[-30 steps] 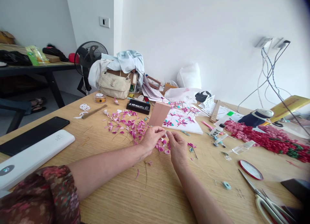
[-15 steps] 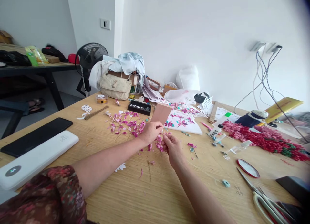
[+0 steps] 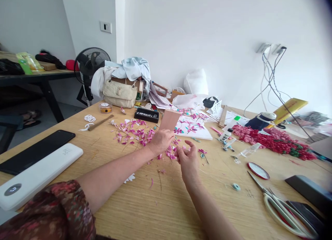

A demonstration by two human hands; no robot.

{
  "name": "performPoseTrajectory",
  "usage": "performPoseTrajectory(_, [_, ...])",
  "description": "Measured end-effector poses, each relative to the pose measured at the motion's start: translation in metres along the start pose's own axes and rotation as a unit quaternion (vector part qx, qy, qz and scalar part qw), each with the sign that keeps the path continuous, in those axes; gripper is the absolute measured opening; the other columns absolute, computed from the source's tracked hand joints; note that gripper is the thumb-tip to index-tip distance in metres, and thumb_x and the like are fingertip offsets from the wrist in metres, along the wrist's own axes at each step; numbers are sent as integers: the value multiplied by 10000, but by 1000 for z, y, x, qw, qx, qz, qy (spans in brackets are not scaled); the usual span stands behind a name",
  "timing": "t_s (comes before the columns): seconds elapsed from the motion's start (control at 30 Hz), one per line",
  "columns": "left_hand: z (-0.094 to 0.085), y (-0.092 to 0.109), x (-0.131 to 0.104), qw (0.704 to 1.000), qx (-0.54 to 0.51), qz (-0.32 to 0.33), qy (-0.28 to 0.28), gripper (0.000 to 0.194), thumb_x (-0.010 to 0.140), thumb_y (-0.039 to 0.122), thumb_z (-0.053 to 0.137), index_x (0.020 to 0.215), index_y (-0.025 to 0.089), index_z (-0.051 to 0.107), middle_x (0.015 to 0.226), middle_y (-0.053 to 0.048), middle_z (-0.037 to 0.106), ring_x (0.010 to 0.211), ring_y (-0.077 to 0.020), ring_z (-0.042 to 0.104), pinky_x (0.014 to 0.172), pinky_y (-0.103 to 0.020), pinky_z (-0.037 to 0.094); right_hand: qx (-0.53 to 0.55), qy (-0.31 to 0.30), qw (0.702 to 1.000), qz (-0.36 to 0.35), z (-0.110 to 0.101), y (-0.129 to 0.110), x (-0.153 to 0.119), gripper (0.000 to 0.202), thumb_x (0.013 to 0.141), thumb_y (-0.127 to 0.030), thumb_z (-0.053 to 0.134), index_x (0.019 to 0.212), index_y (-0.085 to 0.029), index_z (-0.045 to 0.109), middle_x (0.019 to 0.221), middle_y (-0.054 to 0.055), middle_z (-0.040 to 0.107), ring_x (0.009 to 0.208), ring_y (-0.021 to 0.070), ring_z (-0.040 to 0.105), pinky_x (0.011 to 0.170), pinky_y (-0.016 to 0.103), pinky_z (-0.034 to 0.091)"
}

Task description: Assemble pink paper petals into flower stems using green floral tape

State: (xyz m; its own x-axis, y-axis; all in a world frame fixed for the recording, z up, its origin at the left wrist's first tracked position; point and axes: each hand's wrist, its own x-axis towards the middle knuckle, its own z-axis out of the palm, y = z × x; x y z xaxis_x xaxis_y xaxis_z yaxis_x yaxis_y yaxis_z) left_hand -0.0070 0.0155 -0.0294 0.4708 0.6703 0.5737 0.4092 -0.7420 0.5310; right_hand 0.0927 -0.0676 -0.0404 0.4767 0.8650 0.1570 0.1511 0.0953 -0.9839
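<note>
Though left hand (image 3: 162, 142) was curled, hold could not be told; right hand (image 3: 188, 162), index raised, likewise. Petals (image 3: 140, 132) looked light, soft, fragile; edge pinch suited.

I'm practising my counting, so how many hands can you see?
2. The bare left hand is in front of the pinkish rectangular board; the bare right hand is between loose pink petals and a thin-stemmed magenta flower. No others show.
</note>
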Motion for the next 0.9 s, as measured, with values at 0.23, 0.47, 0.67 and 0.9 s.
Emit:
performPoseTrajectory(0.23, [0, 0, 2, 998, -17, -3, -58, 154, 766, 169, 475, 692, 179, 610, 726, -44, 578, 751, -169, 508, 731, -263, 352, -416, -131, 881, -186, -24, -34, 17, 196, 711, -256, 488, 552, -200, 587, 445, -28, 496, 447, 105, 400, 469, 231, 217])
performPoseTrajectory(0.47, [-6, 1, 5, 934, -297, -18, -198, 108, 716, 202, 555, 715, 159, 653, 676, -6, 597, 616, -103, 501, 609, -211, 370, -248, -210, 929, -175, -47, -59, 59, 210, 690, -314, 538, 572, -156, 610, 530, -17, 517, 528, 98, 389, 506, 237, 270])
performPoseTrajectory(0.67, [-11, 14, 5, 842, -506, -135, -126, 164, 648, 280, 650, 709, 129, 628, 654, -1, 567, 605, -78, 500, 601, -199, 376, -195, -199, 951, -137, -39, -26, 58, 288, 714, -424, 489, 645, -167, 601, 496, -36, 462, 460, 86, 334, 450, 218, 262])
performPoseTrajectory(0.9, [-12, 12, 11, 931, -334, -145, -36, 84, 685, 200, 544, 654, 138, 589, 616, 2, 562, 608, -107, 504, 599, -211, 384, -469, -158, 840, -220, -33, -28, 11, 265, 819, -294, 389, 643, -197, 561, 493, -11, 486, 462, 112, 400, 459, 230, 214])
